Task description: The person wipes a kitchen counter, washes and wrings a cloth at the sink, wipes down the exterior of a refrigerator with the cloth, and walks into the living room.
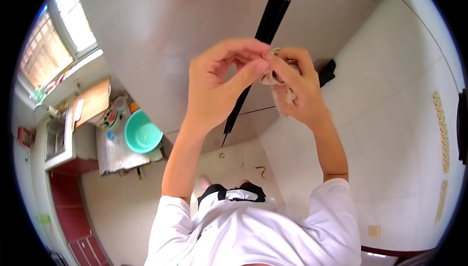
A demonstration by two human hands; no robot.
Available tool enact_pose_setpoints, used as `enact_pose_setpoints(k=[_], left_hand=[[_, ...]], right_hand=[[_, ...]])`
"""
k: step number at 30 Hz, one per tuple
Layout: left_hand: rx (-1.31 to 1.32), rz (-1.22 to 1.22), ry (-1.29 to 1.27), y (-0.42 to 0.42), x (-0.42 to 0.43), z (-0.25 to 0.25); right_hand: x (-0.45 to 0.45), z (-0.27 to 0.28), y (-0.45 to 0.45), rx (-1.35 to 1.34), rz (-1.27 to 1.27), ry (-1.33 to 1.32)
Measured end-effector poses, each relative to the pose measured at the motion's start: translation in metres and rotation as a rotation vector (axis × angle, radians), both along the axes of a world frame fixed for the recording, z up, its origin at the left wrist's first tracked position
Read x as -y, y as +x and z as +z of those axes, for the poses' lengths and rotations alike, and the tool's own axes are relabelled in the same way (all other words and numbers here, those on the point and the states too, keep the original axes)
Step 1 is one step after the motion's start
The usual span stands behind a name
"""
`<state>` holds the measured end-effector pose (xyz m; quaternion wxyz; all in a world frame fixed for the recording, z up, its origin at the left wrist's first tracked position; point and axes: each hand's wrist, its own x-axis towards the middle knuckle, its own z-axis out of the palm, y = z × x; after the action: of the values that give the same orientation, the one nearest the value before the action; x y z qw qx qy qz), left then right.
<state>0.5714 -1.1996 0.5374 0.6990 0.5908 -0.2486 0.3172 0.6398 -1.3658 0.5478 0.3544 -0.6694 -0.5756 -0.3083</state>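
My right hand [303, 83] is closed around a crumpled beige rag [282, 95], with folds showing between the fingers and below the palm. Curled in from the left, my left hand [214, 83] brings its thumb and fingertips together at the rag's upper left edge, touching it beside the right fingers. Both hands are raised in front of a large grey refrigerator [170, 37] with a black strip [273, 19] running down between its doors. Part of the rag is hidden inside the right hand.
At left, a turquoise basin [143, 132] sits on a low counter near a wooden cutting board [93, 102] and a sink [56, 137]. A black object [327, 73] hangs behind my right hand. White wall [385, 134] lies right; small debris [262, 171] dots the floor.
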Motion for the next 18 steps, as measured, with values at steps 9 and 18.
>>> enact_pose_setpoints(k=[9, 18], left_hand=[[-0.012, 0.252, -0.003, -0.096, 0.067, -0.003], [0.043, 0.627, 0.119, -0.144, 0.153, -0.003]], right_hand=[[0.039, -0.012, -0.047, 0.118, 0.268, 0.142], [0.1, -0.03, -0.083, 0.052, 0.375, 0.232]])
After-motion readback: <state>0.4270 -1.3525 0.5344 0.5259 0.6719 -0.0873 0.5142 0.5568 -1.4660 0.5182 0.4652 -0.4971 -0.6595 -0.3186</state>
